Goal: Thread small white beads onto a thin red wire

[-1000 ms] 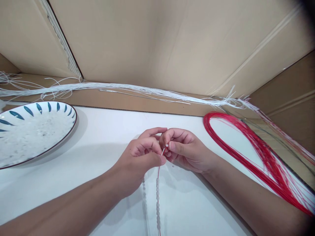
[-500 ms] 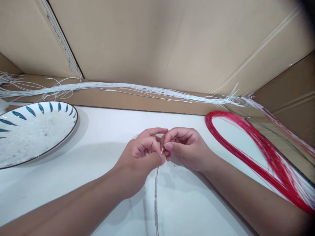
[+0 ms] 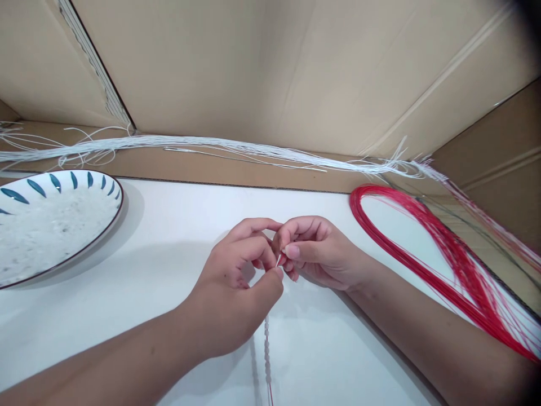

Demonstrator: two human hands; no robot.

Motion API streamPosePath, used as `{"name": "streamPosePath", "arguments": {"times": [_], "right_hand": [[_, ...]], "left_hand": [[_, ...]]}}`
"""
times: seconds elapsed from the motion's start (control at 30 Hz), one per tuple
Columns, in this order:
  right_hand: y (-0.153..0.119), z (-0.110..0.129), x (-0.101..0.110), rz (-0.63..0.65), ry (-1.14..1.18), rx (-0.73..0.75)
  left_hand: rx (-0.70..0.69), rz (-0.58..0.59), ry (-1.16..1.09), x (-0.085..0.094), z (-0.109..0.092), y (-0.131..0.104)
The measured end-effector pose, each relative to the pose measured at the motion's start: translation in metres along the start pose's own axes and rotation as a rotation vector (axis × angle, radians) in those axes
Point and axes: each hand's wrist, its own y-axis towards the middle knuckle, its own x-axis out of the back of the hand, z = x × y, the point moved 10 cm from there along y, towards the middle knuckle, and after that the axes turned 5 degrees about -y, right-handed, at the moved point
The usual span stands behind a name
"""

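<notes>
Near the middle of the table my left hand (image 3: 240, 276) pinches a thin cord between thumb and forefinger. My right hand (image 3: 323, 248) meets it fingertip to fingertip, thumb and forefinger closed on the same cord's end. A short whitish length (image 3: 278, 260) of that cord shows between the two pinches. Below my left thumb hangs a strand of small whitish beads (image 3: 267, 352), with the red cord (image 3: 271, 395) running on beneath it. Whether a loose bead sits between the fingertips is hidden.
An oval plate (image 3: 120, 206) with blue-green leaf marks, full of small white beads, stands at left. A looped bundle of red cords (image 3: 393, 248) lies at right. White cords (image 3: 190, 144) stretch along the cardboard ledge (image 3: 253, 176) behind the white table (image 3: 177, 211).
My left hand has shifted slightly left and its thumb and forefinger have drawn nearer together on the cord. The beaded strand hangs a little higher. The whole view has shifted slightly.
</notes>
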Motion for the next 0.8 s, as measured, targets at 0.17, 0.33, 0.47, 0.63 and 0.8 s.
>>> {"name": "streamPosePath", "arguments": {"times": [0.17,0.33,0.47,0.63,0.8], "right_hand": [[-0.0012,0.0031,-0.0008,-0.014,-0.038,0.011],[-0.0013,0.0042,-0.0017,-0.005,-0.046,0.041],[-0.0005,0.0041,-0.0031,0.033,-0.028,0.061],[-0.0010,0.0046,-0.0030,0.030,-0.040,0.068],[-0.0020,0.0049,-0.0037,0.028,-0.030,0.077]], "left_hand": [[-0.019,-0.020,0.052,0.0017,-0.0024,0.0005],[-0.028,-0.030,0.077,0.0020,-0.0046,0.0012],[-0.021,-0.016,0.092,0.0008,-0.0061,0.0003],[-0.028,-0.013,0.083,0.0008,-0.0062,-0.0007],[-0.029,-0.014,0.079,-0.0001,-0.0057,0.0004]]}}
